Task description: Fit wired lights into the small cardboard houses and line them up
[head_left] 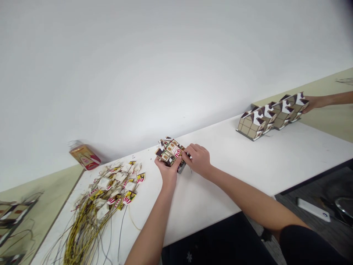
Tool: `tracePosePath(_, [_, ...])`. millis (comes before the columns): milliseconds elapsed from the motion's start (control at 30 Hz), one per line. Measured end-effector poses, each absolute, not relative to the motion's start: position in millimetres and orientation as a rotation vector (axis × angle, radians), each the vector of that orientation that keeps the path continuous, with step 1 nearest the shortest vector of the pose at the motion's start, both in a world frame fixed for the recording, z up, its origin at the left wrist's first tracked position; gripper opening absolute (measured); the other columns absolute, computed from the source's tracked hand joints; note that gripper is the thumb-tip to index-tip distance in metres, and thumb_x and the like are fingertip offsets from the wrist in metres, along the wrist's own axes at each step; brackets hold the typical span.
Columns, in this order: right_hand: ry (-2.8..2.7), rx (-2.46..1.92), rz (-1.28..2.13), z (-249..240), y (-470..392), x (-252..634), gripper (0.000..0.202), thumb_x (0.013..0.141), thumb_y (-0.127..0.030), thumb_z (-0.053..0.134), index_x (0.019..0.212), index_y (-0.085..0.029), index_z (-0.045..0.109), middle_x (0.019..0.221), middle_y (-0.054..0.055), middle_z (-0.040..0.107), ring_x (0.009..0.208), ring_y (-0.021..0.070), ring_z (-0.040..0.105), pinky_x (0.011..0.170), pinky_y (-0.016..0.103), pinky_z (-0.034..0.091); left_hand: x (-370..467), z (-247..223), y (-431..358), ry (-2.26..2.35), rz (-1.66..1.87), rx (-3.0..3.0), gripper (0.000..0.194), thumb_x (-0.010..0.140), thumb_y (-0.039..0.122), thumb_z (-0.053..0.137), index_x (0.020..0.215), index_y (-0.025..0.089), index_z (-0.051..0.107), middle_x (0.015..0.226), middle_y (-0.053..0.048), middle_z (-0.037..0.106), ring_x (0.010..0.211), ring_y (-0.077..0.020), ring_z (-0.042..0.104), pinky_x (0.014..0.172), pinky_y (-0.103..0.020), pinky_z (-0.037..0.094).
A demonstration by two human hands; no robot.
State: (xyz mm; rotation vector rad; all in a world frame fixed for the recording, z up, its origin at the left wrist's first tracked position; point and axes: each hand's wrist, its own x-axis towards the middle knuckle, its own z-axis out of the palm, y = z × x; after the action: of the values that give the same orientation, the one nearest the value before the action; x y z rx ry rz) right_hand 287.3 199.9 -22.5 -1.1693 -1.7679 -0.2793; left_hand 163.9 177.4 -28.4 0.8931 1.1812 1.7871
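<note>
From afar I see the left hand [167, 172] and right hand [198, 159] clamped on a small house [168, 149] near the far edge of the table [193, 206], below a white wall [176, 66], wired parts [103, 183] heaped by its left edge, more houses [281, 114] by its far right corner.

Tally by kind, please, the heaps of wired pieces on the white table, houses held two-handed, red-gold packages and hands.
Heap of wired pieces: 1
House held two-handed: 1
Red-gold package: 1
Own hands: 2 (left hand, right hand)
Co-worker's hand: 1
Total: 6
</note>
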Motion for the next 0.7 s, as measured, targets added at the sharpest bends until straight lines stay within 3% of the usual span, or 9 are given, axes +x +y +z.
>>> tracePosePath(467, [-1.688, -1.214, 0.028, -23.3, 193.8, 280.7, 0.023, 0.091, -0.029, 0.05, 0.07, -0.021, 0.053, 0.068, 0.001, 0.059, 0.068, 0.0135, 0.051, 0.062, 0.026, 0.034, 166.5, -23.5, 175.4, 1.223, 1.844, 0.894, 0.078, 0.052, 0.03, 0.088, 0.108, 0.022, 0.034, 0.108, -0.006, 0.058, 0.095, -0.018, 0.064, 0.084, -0.035, 0.055])
tracePosePath(700, [-1.714, -1.178, -0.004, -26.1, 196.8, 282.5, 0.024, 0.09, -0.029, 0.052, 0.068, -0.021, 0.055, 0.068, 0.001, 0.06, 0.068, 0.0146, 0.049, 0.064, 0.027, 0.035, 166.0, -23.2, 176.9, 1.265, 1.85, 0.927, 0.078, 0.053, 0.029, 0.088, 0.109, 0.023, 0.034, 0.109, -0.006, 0.057, 0.099, -0.019, 0.063, 0.086, -0.036, 0.054])
